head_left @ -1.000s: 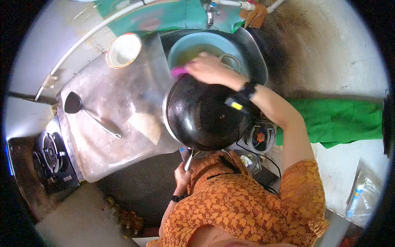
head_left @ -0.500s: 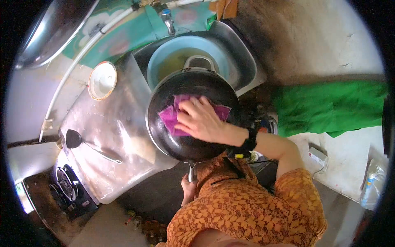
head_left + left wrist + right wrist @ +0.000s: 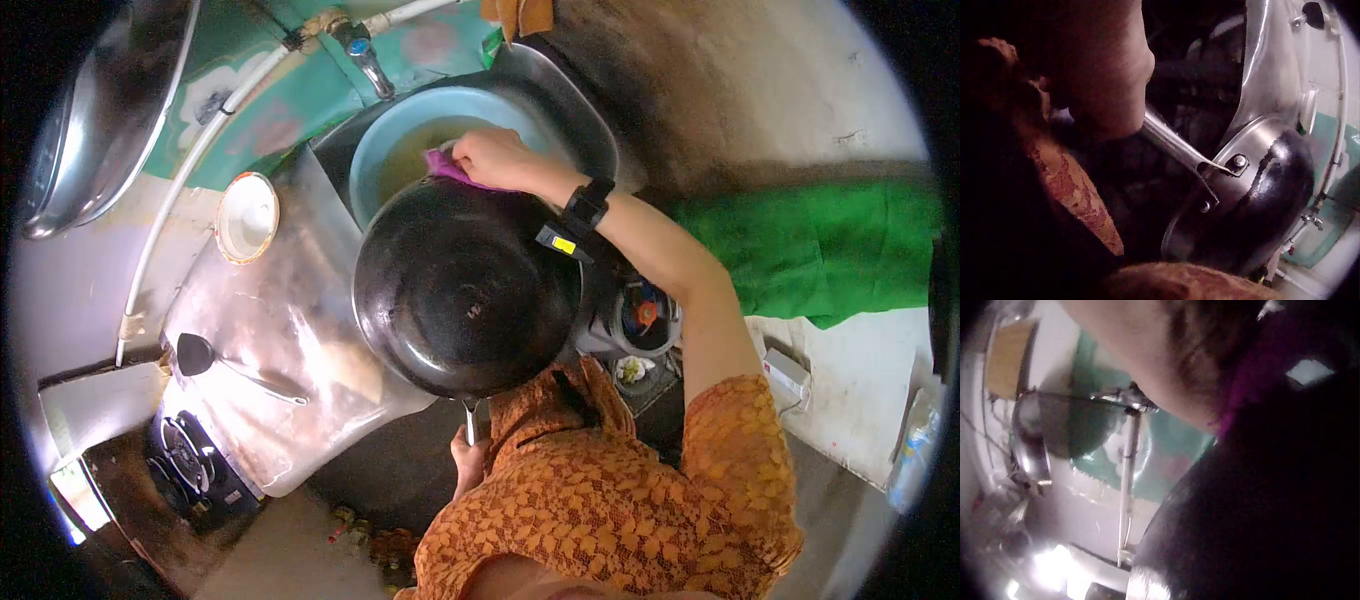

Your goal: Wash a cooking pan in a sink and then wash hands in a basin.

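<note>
Steel surface (image 3: 270, 320) runs beside a sink (image 3: 590, 120); black pan (image 3: 465, 290) is held over the surface's sink-side edge, partly above blue basin (image 3: 395, 150) in the sink. Left grip (image 3: 468, 462) curled tight round pan handle (image 3: 470, 418), close to the body, off the surface's front edge. Right grip (image 3: 495, 158) at pan's far rim, fingers bent, pinching purple cloth (image 3: 445, 165) against the rim, over basin. Tap (image 3: 362, 55) behind basin. Ladle (image 3: 195, 352) lies at surface's left end, white bowl (image 3: 246, 215) at back edge. Stove (image 3: 190, 455) just past left end. Green fabric (image 3: 820, 250) far right, well apart
</note>
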Demonstrator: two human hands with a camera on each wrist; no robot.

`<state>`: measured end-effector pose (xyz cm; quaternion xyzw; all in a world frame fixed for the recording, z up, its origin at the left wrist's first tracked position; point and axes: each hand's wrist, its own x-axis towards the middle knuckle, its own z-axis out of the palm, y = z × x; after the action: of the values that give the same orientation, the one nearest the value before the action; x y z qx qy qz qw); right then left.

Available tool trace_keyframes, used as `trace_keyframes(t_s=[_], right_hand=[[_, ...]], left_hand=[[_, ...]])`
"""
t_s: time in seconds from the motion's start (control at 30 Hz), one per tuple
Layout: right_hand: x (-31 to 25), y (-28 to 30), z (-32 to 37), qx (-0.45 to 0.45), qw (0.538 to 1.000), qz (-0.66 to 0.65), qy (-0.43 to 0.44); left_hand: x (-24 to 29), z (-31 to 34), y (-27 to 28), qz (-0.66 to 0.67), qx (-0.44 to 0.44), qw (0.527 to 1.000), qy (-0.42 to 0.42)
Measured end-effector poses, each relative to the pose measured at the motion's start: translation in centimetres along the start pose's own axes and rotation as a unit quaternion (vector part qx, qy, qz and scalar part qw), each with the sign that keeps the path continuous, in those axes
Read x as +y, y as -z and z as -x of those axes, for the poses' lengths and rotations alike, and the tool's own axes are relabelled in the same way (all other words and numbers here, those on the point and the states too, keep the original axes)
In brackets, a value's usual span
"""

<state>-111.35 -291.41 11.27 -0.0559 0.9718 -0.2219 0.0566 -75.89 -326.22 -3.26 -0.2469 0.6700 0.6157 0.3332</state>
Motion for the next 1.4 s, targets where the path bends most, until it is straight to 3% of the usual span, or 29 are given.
trace_keyframes(t_s=[0.1, 0.13, 0.23, 0.27, 0.37, 0.4, 0.47, 0.57, 0.67, 0.73, 0.8, 0.83, 0.87, 0.97, 1.0, 1.1, 1.13, 1.17, 1.2, 1.23, 1.3, 1.4], right_hand=[[-1.1, 0.5, 2.5, 0.043, 0.997, 0.057, -0.014], [-2.0, 1.6, 3.4, 0.022, 0.998, 0.048, -0.030], [-3.0, 2.5, 3.5, -0.029, 0.991, 0.043, -0.126], [-2.0, 1.0, 2.9, 0.013, 0.996, 0.040, -0.075], [0.0, -1.7, 2.7, 0.156, 0.977, -0.143, -0.009], [0.9, -2.9, 3.6, 0.226, 0.959, -0.171, -0.035], [0.7, -2.3, 7.1, 0.250, 0.949, -0.171, -0.085], [4.6, -4.3, 10.8, 0.212, 0.954, -0.127, -0.167], [7.3, -2.8, 6.8, 0.206, 0.928, -0.267, -0.162], [4.1, 0.3, 1.7, 0.186, 0.885, -0.416, -0.094], [4.6, -1.4, -4.4, 0.111, 0.943, -0.264, 0.171], [2.9, -0.8, -5.4, 0.064, 0.952, -0.107, 0.280], [2.0, -0.8, -7.0, -0.076, 0.945, -0.053, 0.313], [2.5, -0.2, -9.0, -0.207, 0.950, -0.039, 0.231], [2.6, 0.3, -8.6, -0.194, 0.959, -0.006, 0.207], [5.4, -0.9, -7.1, -0.116, 0.981, -0.071, 0.136], [6.5, -1.4, -6.1, -0.123, 0.986, -0.094, 0.065], [7.6, -2.6, -4.3, -0.051, 0.996, -0.066, 0.040], [5.7, -0.6, -1.9, -0.150, 0.972, -0.142, -0.109], [5.6, -0.5, 0.2, -0.200, 0.952, -0.176, -0.151], [6.4, -0.9, 3.3, -0.170, 0.953, -0.206, -0.140], [9.1, -1.8, 4.8, -0.217, 0.856, -0.446, -0.142]], left_hand=[[-0.6, 0.0, 0.0, -0.030, 0.018, 0.999, -0.022], [-0.6, 0.1, -0.2, 0.027, -0.005, 1.000, 0.001], [-1.9, -0.3, -0.2, 0.031, 0.010, 0.999, -0.013], [-2.3, -0.4, 0.0, 0.020, 0.005, 1.000, -0.009], [-2.5, -0.9, 0.4, -0.022, 0.001, 1.000, -0.003], [-2.5, -1.0, 0.5, -0.040, 0.007, 0.999, -0.005], [-1.6, -1.1, -0.1, -0.041, 0.018, 0.999, 0.006], [-0.2, -0.7, -0.9, -0.018, 0.016, 0.999, 0.023], [-2.1, -1.7, 0.0, -0.021, -0.001, 1.000, 0.016], [-1.8, -1.8, 0.7, -0.021, -0.008, 0.999, 0.046], [2.5, -1.0, 0.0, -0.032, 0.007, 0.999, 0.044], [3.9, -0.7, -0.1, -0.040, 0.013, 0.998, 0.044], [3.7, -0.7, 0.1, -0.020, 0.012, 0.999, 0.042], [1.7, -0.8, -0.1, 0.030, 0.012, 0.999, 0.035], [1.4, -0.8, -0.1, 0.034, 0.017, 0.999, 0.026], [1.1, -0.8, 0.2, 0.017, 0.023, 1.000, 0.012], [1.0, -0.8, 0.5, 0.018, 0.021, 0.999, 0.017], [0.9, -0.9, 0.4, 0.019, 0.018, 0.999, 0.020], [1.7, -0.5, -0.1, 0.020, 0.014, 0.999, 0.026], [3.3, 0.0, -0.5, 0.019, 0.010, 0.999, 0.030], [3.3, 0.1, -0.9, 0.029, -0.003, 0.999, 0.027], [1.7, -0.5, -0.4, 0.046, -0.030, 0.998, 0.025]])
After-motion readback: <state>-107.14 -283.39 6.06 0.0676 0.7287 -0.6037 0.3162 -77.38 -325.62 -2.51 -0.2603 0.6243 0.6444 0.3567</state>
